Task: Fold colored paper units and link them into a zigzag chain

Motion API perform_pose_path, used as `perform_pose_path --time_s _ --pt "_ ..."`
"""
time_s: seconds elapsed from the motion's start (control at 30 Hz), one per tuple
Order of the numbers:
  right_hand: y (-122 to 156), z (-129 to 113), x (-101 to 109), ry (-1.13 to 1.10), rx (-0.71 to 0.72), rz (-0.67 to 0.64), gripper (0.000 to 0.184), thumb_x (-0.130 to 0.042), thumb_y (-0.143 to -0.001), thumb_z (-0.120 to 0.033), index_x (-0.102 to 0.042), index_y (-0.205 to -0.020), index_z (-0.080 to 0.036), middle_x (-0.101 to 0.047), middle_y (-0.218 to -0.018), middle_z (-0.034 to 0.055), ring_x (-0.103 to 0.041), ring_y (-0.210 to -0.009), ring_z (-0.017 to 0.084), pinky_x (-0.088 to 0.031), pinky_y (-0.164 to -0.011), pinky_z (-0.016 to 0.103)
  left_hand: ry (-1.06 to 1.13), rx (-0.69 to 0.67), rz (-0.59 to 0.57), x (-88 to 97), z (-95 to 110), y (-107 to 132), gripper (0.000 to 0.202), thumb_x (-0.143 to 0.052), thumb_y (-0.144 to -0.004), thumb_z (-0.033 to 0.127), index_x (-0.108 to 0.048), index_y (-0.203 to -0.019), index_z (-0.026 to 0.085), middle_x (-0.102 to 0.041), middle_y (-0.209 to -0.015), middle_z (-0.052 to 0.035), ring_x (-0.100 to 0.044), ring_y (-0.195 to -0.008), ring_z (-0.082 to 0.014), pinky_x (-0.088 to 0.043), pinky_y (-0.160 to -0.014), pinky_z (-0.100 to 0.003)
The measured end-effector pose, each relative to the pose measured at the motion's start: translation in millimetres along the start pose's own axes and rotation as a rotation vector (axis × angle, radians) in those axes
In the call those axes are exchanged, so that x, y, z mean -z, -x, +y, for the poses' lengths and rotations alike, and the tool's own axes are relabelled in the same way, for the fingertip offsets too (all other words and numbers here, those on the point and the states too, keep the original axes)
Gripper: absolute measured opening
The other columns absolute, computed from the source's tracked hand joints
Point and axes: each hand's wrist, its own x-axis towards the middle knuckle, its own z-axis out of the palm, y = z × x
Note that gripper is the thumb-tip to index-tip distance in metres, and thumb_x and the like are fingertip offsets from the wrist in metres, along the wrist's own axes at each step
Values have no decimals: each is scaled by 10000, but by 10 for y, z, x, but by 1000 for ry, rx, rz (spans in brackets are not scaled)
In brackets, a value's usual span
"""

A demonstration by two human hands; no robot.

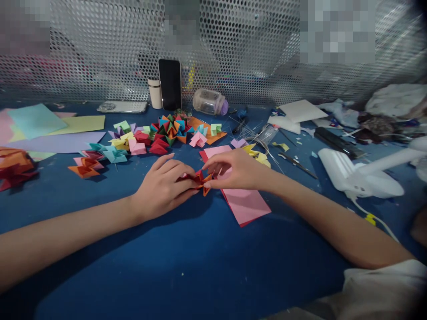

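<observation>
Between my two hands is a red and orange folded-paper piece (206,185) with pointed tips. My left hand (168,184) is closed around its left side, hiding part of it. On the other side, my right hand (233,170) pinches the piece between thumb and fingers. Under my right hand lie pink paper sheets (247,205) with a red sheet showing at the edge. Just beyond the hands sit several folded-paper pieces, among them a red one (159,145), a pink one (199,139) and yellow ones (256,154). A larger multicoloured paper cluster (171,129) stands behind them.
Coloured sheets (70,141) and an orange-red paper cluster (15,166) lie at left. A phone (170,84) leans on the perforated metal screen (116,53) beside a tipped jar (208,102). On the right are scissors (298,164), loose wires and a white lamp (362,175).
</observation>
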Motion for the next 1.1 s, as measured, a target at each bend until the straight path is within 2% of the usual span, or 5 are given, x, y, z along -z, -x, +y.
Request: perform_pose_path --time_s 0.33,0.5,0.6,0.97,1.1 --pt "15 -2 -160 -135 -161 -30 249 -697 -738 -350 -693 -895 -157 -711 -768 36 -658 -681 139 -513 -639 250 -11 89 -49 122 -61 -6 87 -573 -821 236 -628 -882 205 -701 -946 -16 -622 -891 -196 -386 -970 -419" --pt "29 -76 -288 -254 -135 -65 255 -646 -799 -356 -702 -927 -142 -730 -846 48 -658 -718 135 -504 -661 244 34 101 -150 189 -13 5 496 -608 -766 477 -547 -1147 166 -636 -1183 -103 -584 -1088 -269 -363 -1011 -462" --pt "33 -105 -245 -128 -42 -88 239 -607 -842 -349 -719 -928 -157 -734 -838 33 -641 -711 120 -474 -648 228 17 105 -210 145 -5 30 481 -563 -809 446 -509 -1206 180 -634 -1204 -89 -581 -1118 -266 -386 -991 -458" --pt "-443 223 261 300 54 414 183 -599 -788 -178 -702 -939 -159 -712 -919 49 -642 -762 147 -489 -678 250 28 107 -249 133 -230 32 327 -538 -848 314 -544 -1161 220 -618 -1233 -58 -582 -1113 -240 -341 -1050 -471" --pt "-737 368 310 436 107 467 242 -546 -774 -113 -702 -953 -156 -706 -946 63 -644 -810 175 -498 -756 295 126 75 -384 301 -468 -26 663 -643 -777 463 -411 -1346 215 -442 -1435 -107 -461 -1272 -281 -343 -1070 -429"
